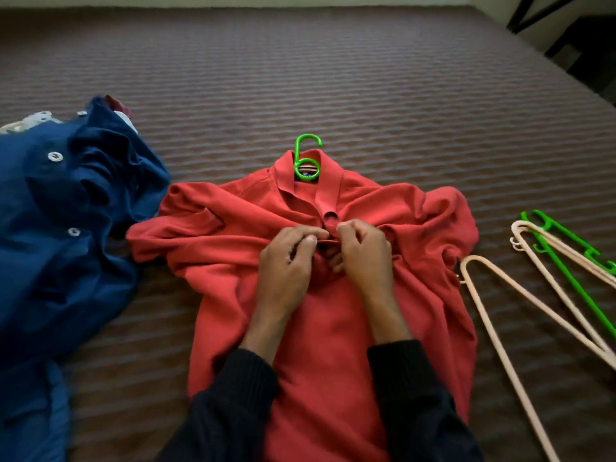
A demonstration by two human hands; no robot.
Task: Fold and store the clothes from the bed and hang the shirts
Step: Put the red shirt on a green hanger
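One red shirt [333, 295] at frame centre, already on green hanger [307, 158], not yet hung. Left hand [286, 258] and right hand [363, 251] pinching its placket. Blue shirt [66, 228] at left, spare hangers [550, 278] at right, untouched.

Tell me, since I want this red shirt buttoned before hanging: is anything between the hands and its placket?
Nothing visible. The left hand and right hand already pinch the red shirt at its placket, with the green hanger up at the collar.
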